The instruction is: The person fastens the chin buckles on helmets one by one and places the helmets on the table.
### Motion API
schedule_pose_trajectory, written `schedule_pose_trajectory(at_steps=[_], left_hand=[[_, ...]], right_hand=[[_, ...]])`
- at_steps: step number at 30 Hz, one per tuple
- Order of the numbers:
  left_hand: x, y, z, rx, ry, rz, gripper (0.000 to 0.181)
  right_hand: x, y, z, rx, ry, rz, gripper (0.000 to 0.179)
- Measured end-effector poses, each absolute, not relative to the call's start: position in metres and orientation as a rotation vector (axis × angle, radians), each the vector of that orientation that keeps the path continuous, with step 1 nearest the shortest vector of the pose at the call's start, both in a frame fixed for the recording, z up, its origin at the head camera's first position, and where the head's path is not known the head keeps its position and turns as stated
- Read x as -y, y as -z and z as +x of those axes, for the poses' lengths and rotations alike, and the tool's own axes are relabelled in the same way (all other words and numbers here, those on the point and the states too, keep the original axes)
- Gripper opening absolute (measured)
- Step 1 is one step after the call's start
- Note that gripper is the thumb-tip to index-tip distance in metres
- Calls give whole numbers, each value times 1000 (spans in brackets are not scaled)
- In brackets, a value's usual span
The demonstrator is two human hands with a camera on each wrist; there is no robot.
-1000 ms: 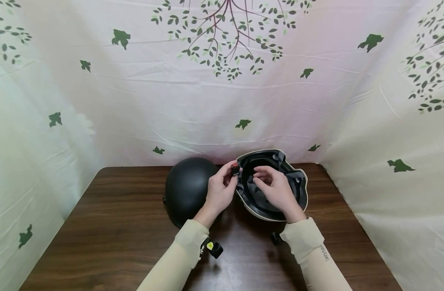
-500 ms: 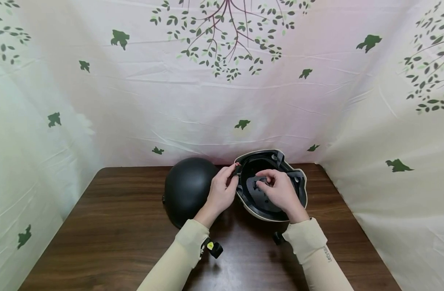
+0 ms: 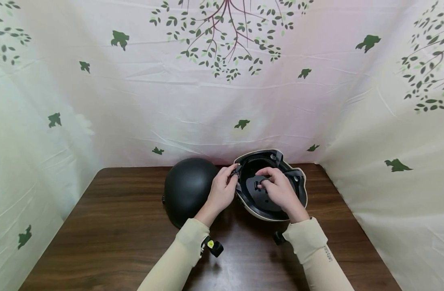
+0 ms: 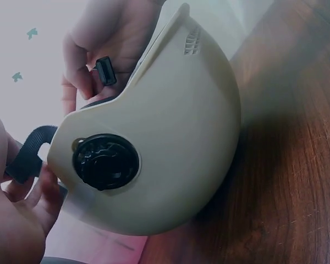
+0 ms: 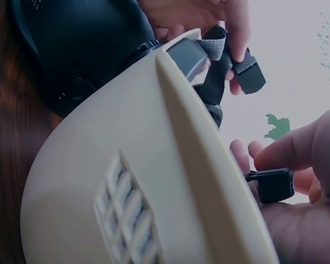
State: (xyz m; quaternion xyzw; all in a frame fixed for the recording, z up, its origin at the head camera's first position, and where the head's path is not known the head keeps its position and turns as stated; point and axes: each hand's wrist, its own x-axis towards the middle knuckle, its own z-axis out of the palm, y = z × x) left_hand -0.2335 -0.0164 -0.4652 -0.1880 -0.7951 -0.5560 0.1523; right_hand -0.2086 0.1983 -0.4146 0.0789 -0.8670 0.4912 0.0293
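Note:
A cream helmet (image 4: 176, 126) lies on its crown, its black-lined hollow (image 3: 260, 197) facing up in the head view. At its left rim, my left hand (image 3: 222, 192) grips a black chin strap (image 4: 36, 147) between thumb and fingers. A black buckle end (image 5: 250, 75) on that strap sticks out past the fingertips in the right wrist view. Over the hollow, my right hand (image 3: 279, 190) pinches another black buckle piece (image 5: 275, 186), also visible from the left wrist. The two buckle pieces are apart. A round black knob (image 4: 105, 162) sits on the helmet's side.
A black helmet (image 3: 189, 190), dome up, stands just left of the cream one, close to my left forearm. Both are on a dark wooden table (image 3: 116, 238). Patterned white cloth (image 3: 193, 105) hangs behind the table and at both sides.
My right hand has shifted slightly down and right over the hollow. The red bit by my left fingertips has turned out of sight, and the left hand has barely moved.

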Motion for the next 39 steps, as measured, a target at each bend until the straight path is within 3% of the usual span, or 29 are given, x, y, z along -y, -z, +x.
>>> schedule_pose_trajectory(at_steps=[4,11,18,26,34,39], left_hand=[[15,445,-219,2289,1703,-518,43],[16,444,-231,2337,1605,-440,43],[17,435,-237,2341,1674,-408,46],[13,424,-235,2362,1804,-323,47],[8,423,-234,2390,1724,-404,42],[7,424,-230,2412,1725,-406,39]], right_hand=[[-200,415,-209,2660,-1537,288,26],[-202,415,-209,2602,-1499,337,11],[-203,414,-207,2617,-1345,268,28],[-202,408,-207,2622,-1275,233,20],[-201,404,-205,2615,-1251,223,25],[-199,405,-202,2608,-1217,238,19]])
